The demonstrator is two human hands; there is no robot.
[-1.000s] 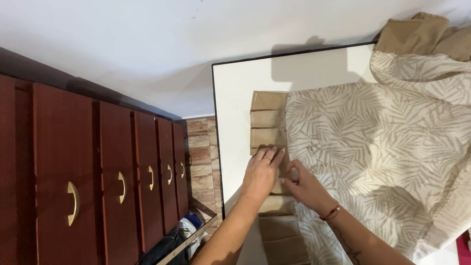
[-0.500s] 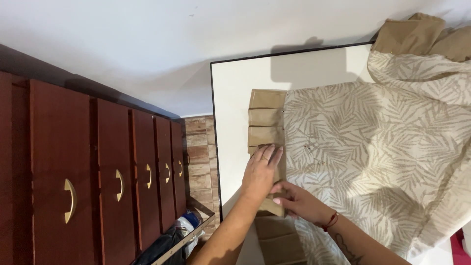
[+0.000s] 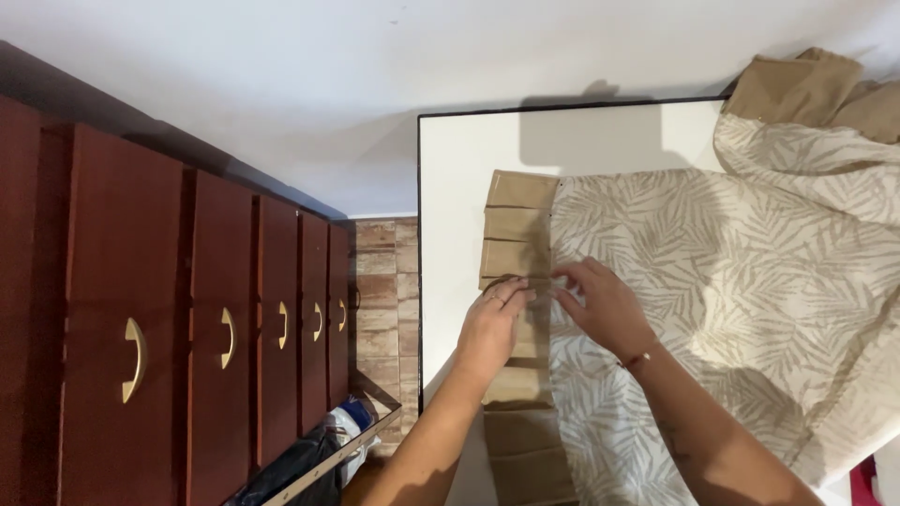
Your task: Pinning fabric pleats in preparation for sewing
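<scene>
Two bare hands meet at centre of head view, over a white table (image 3: 459, 187) w/ a dark rim. Left hand (image 3: 492, 328), ring on one finger, and right hand (image 3: 605, 305), red bracelet at wrist, both pinch the tan pleated band (image 3: 516, 234) that runs along the left edge of a leaf-print curtain (image 3: 731, 272). Fingers of each hand are closed together on a pleat fold; the two hands sit just beside each other, fingertips nearly touching. Curtain lies spread flat across the table, bunched at top right, tan lining showing there. Left of table: dark red wooden cabinet (image 3: 187, 328) w/ brass curved handles; tiled floor (image 3: 384, 272) between.
</scene>
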